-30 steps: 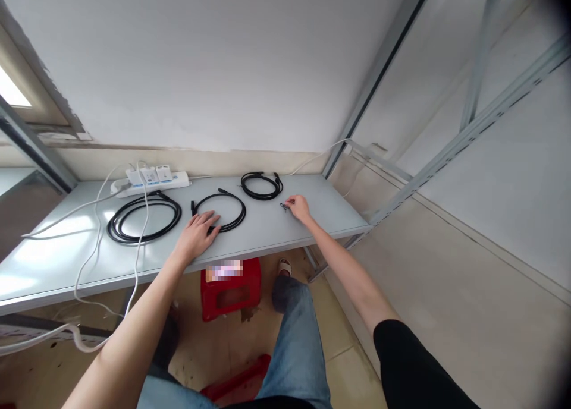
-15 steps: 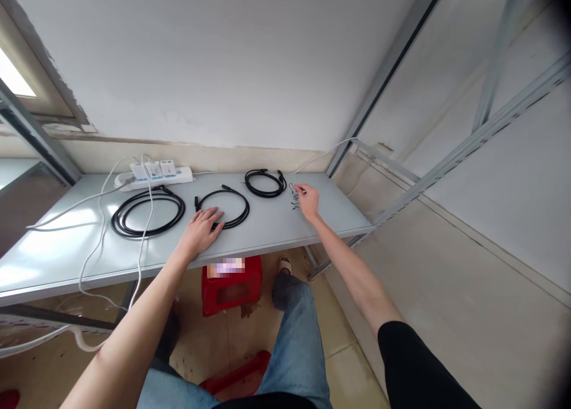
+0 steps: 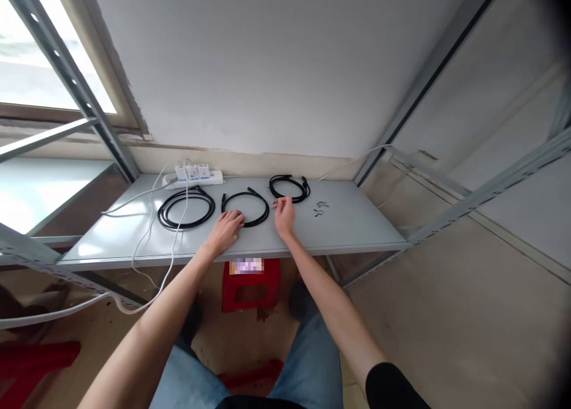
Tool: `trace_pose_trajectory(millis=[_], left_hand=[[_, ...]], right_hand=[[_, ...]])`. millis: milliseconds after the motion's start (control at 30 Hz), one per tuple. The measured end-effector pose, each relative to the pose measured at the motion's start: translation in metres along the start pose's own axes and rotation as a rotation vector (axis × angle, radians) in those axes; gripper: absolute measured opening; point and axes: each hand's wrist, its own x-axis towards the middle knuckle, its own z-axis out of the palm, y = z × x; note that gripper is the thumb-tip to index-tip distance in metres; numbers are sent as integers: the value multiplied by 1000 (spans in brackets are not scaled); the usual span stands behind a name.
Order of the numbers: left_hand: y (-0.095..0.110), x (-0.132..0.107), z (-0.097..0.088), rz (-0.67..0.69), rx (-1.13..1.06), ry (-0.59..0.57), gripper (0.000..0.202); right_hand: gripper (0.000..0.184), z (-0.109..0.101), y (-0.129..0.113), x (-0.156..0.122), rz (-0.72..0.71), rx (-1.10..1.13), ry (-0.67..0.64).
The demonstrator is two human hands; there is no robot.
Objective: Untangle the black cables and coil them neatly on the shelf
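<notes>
My left hand [image 3: 226, 229] is on the near left side of the middle coiled black cable [image 3: 259, 220], its fingers bent over the loop and holding it against the shelf. Just right of that coil, my right hand [image 3: 284, 216] is closed in a pinch. A small dark bit of a black twist tie shows at its fingertips. More short, bent black twist ties [image 3: 320, 208] lie on the shelf to the right. Another coiled black cable [image 3: 288, 196] lies behind my right hand, and a larger coiled black cable [image 3: 167, 219] lies to the left.
A white power strip [image 3: 214, 178] with plugged-in adapters stands by the wall. White cords [image 3: 177, 230] run from it across the left coil and over the front edge of the grey shelf [image 3: 357, 230]. A red stool [image 3: 250, 302] stands below; metal posts [image 3: 104, 135] frame the shelf.
My right hand has moved left from the twist ties to the middle coil, pinching one. My left hand stays on that coil. The view has turned left.
</notes>
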Motion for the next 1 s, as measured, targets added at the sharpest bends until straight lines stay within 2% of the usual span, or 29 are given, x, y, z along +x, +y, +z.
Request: trace_pose_trajectory(millis=[67,133,200,267,333,400,467,533,600,700,733,800,900,1000], left_hand=[[5,2,-4,-29,32,2,32],[15,8,-8,-29,79,-26,36],[26,19,-13,-20,126,-110,37],[36,29,-17,-1,167,-245,32],[38,34,-21,65,195,-346,25],[29,32,-29,149,203,-396,31],[10,26,-39,197,218,-405,36],[-8,21,-49,167,263,-414,34],[-17,21,-54,95,285,-377,37],[-3,31,-45,-63,200,-199,35],[7,35,-38,-110,154,-173,34],[29,43,-23,-136,130,-206,39],[47,48,-6,-25,181,-242,32],[43,49,0,95,223,-230,28]], right_hand=[[18,-2,3,2,55,-7,53],[16,-2,4,4,67,-47,31],[15,0,5,5,39,-110,-23],[14,2,5,6,5,-173,-61],[14,1,5,6,-5,-219,-67],[15,0,6,5,13,-240,-43],[18,-1,6,5,35,-254,-10],[20,0,7,5,30,-276,11],[21,2,7,5,-5,-299,15],[21,5,7,5,-78,-324,-34],[21,6,6,5,-95,-340,-64],[20,7,6,5,-117,-386,-130],[20,7,4,4,-142,-462,-213],[21,8,2,3,-174,-512,-265]])
